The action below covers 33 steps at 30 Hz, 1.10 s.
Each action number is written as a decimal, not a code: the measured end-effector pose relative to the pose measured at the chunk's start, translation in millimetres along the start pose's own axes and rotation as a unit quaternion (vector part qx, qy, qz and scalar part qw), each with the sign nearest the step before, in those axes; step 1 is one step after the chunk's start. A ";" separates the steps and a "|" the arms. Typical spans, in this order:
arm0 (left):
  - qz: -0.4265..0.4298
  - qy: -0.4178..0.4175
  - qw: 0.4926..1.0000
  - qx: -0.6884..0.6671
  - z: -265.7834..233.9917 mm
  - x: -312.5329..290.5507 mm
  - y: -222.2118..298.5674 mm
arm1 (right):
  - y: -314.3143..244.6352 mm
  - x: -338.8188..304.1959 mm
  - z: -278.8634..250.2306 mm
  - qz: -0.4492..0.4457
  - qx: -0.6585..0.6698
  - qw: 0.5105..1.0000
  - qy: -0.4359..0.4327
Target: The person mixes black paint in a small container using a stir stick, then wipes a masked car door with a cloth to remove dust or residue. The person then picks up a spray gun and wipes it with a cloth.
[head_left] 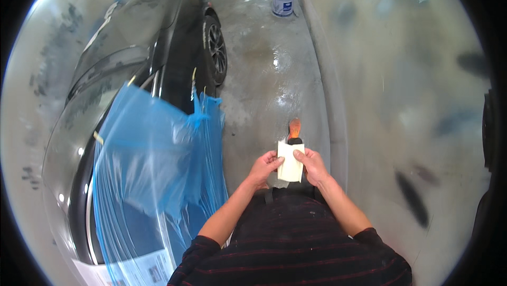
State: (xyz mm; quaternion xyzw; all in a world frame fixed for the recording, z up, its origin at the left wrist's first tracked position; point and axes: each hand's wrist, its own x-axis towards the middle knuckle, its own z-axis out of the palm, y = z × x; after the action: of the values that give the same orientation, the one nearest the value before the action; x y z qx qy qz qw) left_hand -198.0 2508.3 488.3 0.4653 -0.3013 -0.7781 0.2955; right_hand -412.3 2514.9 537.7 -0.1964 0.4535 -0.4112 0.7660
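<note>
Close in front of my body, both hands hold a pale yellow folded sheet (291,163); whether it is paper or cloth I cannot tell. My left hand (264,168) pinches its left edge, thumb on top. On the opposite edge my right hand (312,166) grips it the same way, the thumb lying across the upper corner. The fingers under the sheet are hidden. To my left stands a dark car (179,38), its near side draped in blue plastic film (153,154) fixed with bits of tape.
A wall (396,101) runs along my right. Ahead, a wet-looking grey floor (253,69) stretches between car and wall. At its far end stands a metal pail (283,2) near scattered small items. An orange shoe (294,127) shows just beyond the sheet. Printed paper (142,270) covers the car at lower left.
</note>
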 end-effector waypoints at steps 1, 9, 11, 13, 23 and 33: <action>0.004 0.006 1.000 -0.010 -1.8 28.3 17.1 | -21.8 25.7 -3.1 0.000 0.010 1.000 0.003; 0.101 0.125 0.987 -0.022 5.2 209.6 195.6 | -230.1 231.9 -19.4 0.010 -0.026 0.998 -0.052; 0.127 0.159 0.979 0.001 10.9 244.3 242.1 | -268.6 280.6 -17.7 0.009 -0.046 0.997 -0.061; 0.137 0.190 0.972 0.007 3.4 276.7 278.0 | -297.4 326.8 -8.7 0.015 -0.050 0.997 -0.061; 0.382 0.236 0.848 0.282 -99.8 452.0 476.8 | -419.3 586.6 36.0 -0.078 -0.085 0.991 -0.060; 0.427 0.060 0.812 0.394 -172.6 606.0 718.4 | -581.6 788.7 142.9 0.019 0.189 0.976 -0.110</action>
State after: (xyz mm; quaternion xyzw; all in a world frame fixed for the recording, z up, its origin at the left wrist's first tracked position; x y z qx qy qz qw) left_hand -151.1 1563.8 625.3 0.4122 -0.7320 -0.3585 0.4072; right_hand -355.1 1527.3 582.1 -0.0832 0.2844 -0.4509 0.8420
